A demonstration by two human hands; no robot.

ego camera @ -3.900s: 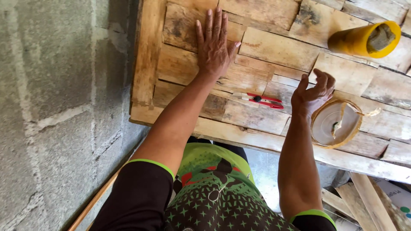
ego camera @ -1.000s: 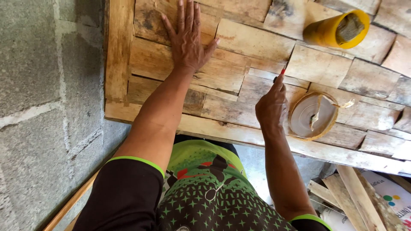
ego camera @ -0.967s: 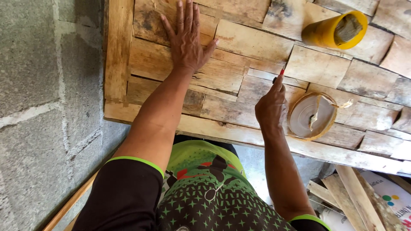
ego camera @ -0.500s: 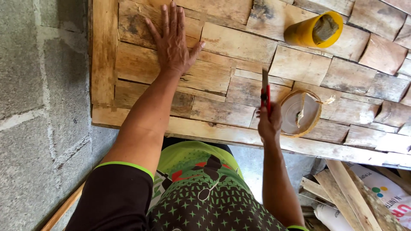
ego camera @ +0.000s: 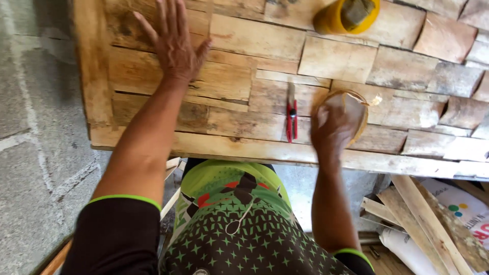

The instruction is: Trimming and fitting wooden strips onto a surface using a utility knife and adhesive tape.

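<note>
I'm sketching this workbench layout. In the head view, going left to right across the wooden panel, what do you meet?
Left hand pressed flat on the wooden panel → red-handled pliers lying on the wood → right hand on the round coil, with the yellow container farther back.
</note>
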